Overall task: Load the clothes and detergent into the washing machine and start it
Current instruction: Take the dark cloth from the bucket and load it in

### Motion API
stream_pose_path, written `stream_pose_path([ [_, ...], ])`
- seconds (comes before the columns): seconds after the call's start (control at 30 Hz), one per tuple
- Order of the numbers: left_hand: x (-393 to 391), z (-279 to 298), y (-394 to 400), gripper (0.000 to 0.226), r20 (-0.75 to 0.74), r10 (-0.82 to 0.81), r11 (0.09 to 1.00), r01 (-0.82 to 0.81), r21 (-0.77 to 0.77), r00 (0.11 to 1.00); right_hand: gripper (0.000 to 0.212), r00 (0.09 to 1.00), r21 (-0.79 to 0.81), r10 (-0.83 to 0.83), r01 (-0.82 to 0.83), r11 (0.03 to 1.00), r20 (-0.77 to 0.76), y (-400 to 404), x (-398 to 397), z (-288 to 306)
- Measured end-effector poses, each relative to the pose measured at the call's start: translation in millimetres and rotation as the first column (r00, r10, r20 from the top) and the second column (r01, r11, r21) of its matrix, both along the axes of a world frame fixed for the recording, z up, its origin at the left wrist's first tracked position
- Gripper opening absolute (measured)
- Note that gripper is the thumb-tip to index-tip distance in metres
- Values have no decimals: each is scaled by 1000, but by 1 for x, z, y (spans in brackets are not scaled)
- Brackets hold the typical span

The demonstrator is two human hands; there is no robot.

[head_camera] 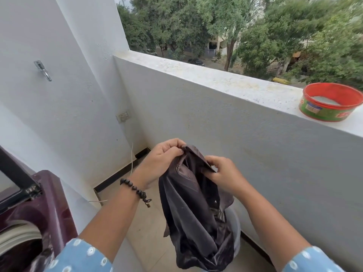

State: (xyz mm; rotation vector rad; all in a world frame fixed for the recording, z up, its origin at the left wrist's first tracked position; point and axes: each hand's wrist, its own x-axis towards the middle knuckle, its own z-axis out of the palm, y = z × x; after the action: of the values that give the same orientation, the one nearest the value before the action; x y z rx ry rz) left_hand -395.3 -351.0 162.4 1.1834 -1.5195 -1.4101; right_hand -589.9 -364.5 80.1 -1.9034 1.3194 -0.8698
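Observation:
A dark purple-brown garment (194,216) hangs from both my hands above a white bucket (236,232) on the floor. My left hand (161,160), with a beaded bracelet at the wrist, pinches its top edge. My right hand (224,173) grips the cloth just to the right. The maroon top-loading washing machine (49,205) stands at the lower left with its lid (13,173) raised and the drum opening (21,238) showing. A red and green tub of white detergent powder (330,103) sits open on the balcony ledge at the right.
A white parapet wall (216,118) runs across the front, with trees and a street beyond. A wall socket (122,116) and a metal tap (42,70) are on the left wall. A thin cord (132,160) hangs down to the tiled floor (145,228).

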Motion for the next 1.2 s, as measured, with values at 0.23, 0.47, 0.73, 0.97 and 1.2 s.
stream_pose_path([
  [0.23, 40, 34, -11, 30, -371, 321, 935, -354, -23, 872, 40, 945, 98, -301, 314, 944, -130, -14, -28, -33],
  [0.47, 67, 21, -22, 21, -353, 443, 879, -477, -9, 824, 24, 894, 235, -405, 359, 903, 191, -25, -39, -41],
  [0.73, 80, -31, -31, 31, -43, 606, 795, -604, 59, 794, 21, 835, 208, -316, 246, 947, 450, -30, -23, 22],
  [0.97, 91, -38, -32, 11, 100, 556, 831, -547, -100, 825, 30, 577, 82, -298, 369, 926, 760, -36, -49, 112],
  [1.2, 77, -53, -26, 2, 329, 250, 959, -186, -212, 911, 33, 629, 140, -335, 339, 930, 701, -29, -30, 94],
])
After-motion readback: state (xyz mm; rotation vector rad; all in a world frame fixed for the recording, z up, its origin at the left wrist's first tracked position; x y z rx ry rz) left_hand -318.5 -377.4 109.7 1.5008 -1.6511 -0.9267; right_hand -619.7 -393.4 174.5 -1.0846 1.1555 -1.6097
